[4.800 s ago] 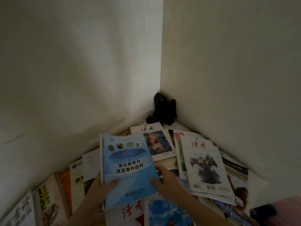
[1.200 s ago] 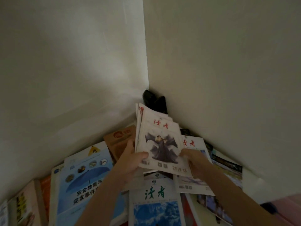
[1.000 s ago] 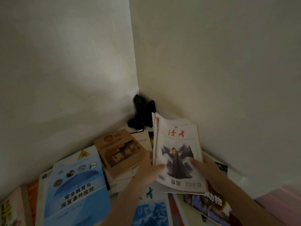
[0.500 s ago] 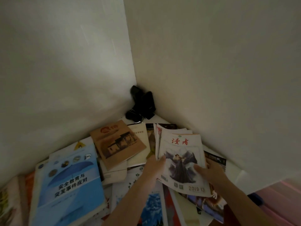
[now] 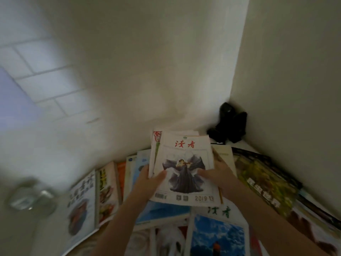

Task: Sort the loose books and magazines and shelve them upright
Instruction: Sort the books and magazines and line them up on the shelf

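I hold a small stack of thin magazines [image 5: 186,156] lifted above the pile; the top cover is white with red characters and a dark-robed figure, dated 2019 13. My left hand [image 5: 149,179] grips its left edge, thumb on the cover. My right hand [image 5: 216,174] grips the right edge, thumb on the cover too. Loose books and magazines lie flat all around: a blue-sky magazine [image 5: 217,235] below, a green insect magazine [image 5: 262,180] to the right, and several books [image 5: 107,191] side by side to the left.
Two white walls meet in a corner, where a black object [image 5: 230,128] sits. A blurred shiny round object [image 5: 31,198] is at the far left. A blue book [image 5: 166,209] lies under the held stack.
The view swung left, so the corner now sits at the right. The magazine stack, low over the right side of the pile before, is now raised and carried left in both hands.
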Demonstrator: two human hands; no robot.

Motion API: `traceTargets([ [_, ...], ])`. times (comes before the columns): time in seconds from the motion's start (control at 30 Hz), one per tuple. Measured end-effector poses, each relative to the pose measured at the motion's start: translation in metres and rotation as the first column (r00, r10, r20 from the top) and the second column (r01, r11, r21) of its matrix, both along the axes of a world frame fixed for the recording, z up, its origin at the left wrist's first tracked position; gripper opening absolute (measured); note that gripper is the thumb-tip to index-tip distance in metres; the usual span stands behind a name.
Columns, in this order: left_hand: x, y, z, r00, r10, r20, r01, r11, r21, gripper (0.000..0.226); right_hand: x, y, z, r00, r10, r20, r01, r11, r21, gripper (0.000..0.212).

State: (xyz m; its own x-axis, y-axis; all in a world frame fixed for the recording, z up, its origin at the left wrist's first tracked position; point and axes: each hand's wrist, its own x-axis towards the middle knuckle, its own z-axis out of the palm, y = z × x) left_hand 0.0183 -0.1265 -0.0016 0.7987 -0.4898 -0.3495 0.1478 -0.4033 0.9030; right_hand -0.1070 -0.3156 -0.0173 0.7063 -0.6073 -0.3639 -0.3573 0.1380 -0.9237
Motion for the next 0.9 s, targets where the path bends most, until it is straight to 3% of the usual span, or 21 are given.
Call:
traceTargets([
  [0.13, 0.025, 0.056, -0.014, 0.999, -0.001, 0.053, -0.006, 0.992, 0.126, 0.036, 0.034, 0.052, -0.006, 0.989, 0.145, -0.012, -0.145, 0.982, -0.123, 0.031],
  [0.23, 0.036, 0.074, -0.047, 0.986, -0.102, 0.134, 0.029, 0.885, 0.464, 0.058, 0.036, 0.069, -0.030, 0.974, 0.152, -0.168, -0.193, 0.944, -0.268, 0.022],
  [0.27, 0.036, 0.076, -0.058, 0.986, -0.107, 0.130, 0.027, 0.861, 0.509, 0.060, 0.034, 0.071, -0.036, 0.970, 0.126, -0.207, -0.180, 0.945, -0.271, 0.018],
  [0.43, 0.033, 0.068, -0.058, 0.992, 0.130, 0.011, -0.128, 0.953, 0.274, 0.068, 0.038, 0.068, -0.044, 0.955, 0.080, -0.286, -0.123, 0.983, -0.134, 0.019],
  [0.53, 0.041, 0.066, -0.054, 0.969, 0.219, -0.113, -0.179, 0.941, 0.287, 0.080, 0.048, 0.064, -0.039, 0.939, 0.044, -0.342, -0.050, 0.999, -0.010, 0.032],
  [0.73, 0.054, 0.068, -0.046, 0.970, 0.056, -0.235, 0.000, 0.973, 0.231, 0.064, 0.053, 0.049, -0.028, 0.942, 0.106, -0.317, -0.102, 0.994, 0.030, 0.026],
  [0.9, 0.045, 0.074, -0.037, 0.987, -0.070, -0.145, 0.054, 0.992, -0.110, 0.050, 0.038, 0.047, -0.022, 0.952, 0.173, -0.253, -0.156, 0.984, 0.087, 0.037],
])
